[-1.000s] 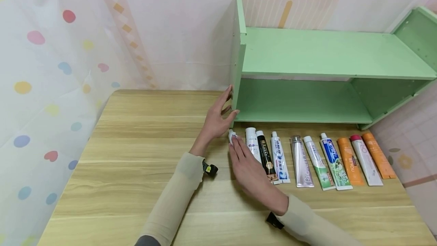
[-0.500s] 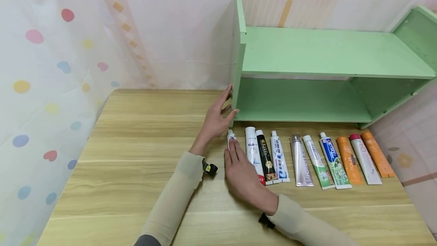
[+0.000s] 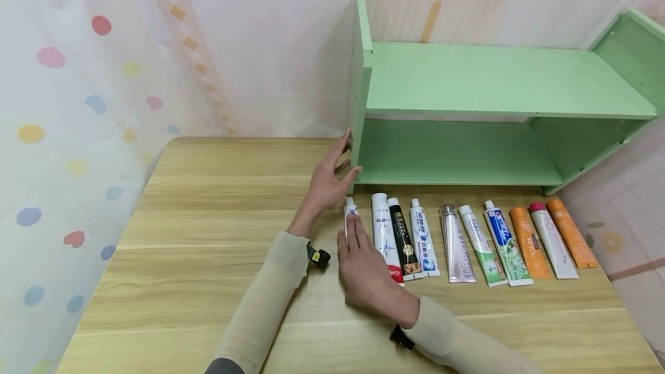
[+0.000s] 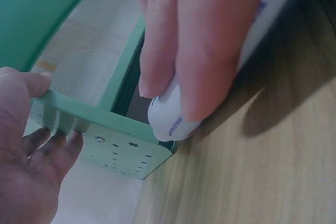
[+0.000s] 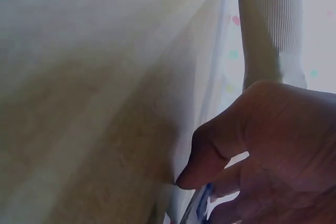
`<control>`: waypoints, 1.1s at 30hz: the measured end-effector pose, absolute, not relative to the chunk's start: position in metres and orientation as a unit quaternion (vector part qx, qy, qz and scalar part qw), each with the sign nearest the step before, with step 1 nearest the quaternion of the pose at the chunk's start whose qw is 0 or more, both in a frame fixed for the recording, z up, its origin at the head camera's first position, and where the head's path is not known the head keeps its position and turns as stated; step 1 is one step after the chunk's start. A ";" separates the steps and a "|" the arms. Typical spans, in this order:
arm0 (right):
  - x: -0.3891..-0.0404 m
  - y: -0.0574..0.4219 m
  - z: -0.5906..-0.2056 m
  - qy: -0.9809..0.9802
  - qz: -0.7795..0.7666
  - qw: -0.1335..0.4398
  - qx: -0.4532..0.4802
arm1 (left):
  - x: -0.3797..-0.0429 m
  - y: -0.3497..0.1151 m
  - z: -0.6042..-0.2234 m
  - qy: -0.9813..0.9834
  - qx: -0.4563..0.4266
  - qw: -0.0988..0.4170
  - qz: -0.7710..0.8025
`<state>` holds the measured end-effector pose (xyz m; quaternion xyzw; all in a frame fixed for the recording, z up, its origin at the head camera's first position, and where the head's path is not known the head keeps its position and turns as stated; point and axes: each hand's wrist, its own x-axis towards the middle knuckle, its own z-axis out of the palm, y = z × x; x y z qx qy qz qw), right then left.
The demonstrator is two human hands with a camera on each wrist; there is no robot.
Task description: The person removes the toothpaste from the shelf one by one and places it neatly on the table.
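A white toothpaste tube with blue lettering (image 3: 351,209) lies at the left end of a row of tubes, just in front of the green shelf (image 3: 355,103). My right hand (image 3: 363,264) lies over its lower part, fingers extended along it, hiding most of the tube. In the right wrist view, the thumb (image 5: 202,156) is on one side of the tube with fingers on the other. My left hand (image 3: 327,182) holds the shelf's left side panel, thumb (image 4: 38,83) at its front edge and fingers against its outer face.
To the right lie a white-and-red Colgate tube (image 3: 383,229), a black tube (image 3: 403,235), a white-and-blue tube (image 3: 423,238), a silver tube (image 3: 457,247) and several more. The shelf's lower board (image 3: 457,154) stands behind them. The wooden table (image 3: 208,235) extends left.
My right hand has slid slightly left and toward me, uncovering more of the white tube's top end and the Colgate tube's red end. My left hand stays at the shelf.
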<state>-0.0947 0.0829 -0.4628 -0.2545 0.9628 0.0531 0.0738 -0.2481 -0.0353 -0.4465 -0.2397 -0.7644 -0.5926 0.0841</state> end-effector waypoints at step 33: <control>-0.154 0.201 -0.433 0.944 -0.208 -0.035 -0.254 | -0.247 -0.089 -0.458 -0.858 -0.180 0.062 -0.476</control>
